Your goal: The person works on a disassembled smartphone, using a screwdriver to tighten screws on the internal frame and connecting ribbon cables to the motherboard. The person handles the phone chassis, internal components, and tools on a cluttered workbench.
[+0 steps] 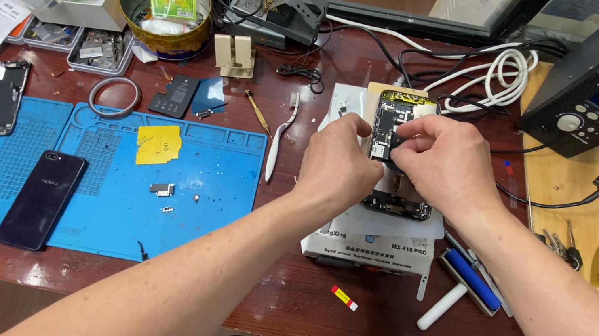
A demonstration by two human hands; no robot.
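Both hands — left hand [337, 162], right hand [445, 157] — pinch small parts inside the opened phone [397, 157].

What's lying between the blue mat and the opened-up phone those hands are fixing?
In the head view, a white toothbrush-like brush lies on the bare reddish-brown wooden table between the blue rubber work mat and the opened black phone.

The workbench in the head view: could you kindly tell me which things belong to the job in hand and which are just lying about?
In hand:
opened phone
left hand
right hand
white box under the phone

Lying about:
blue mat
dark phone
round tin
toothbrush
keys
yellow card
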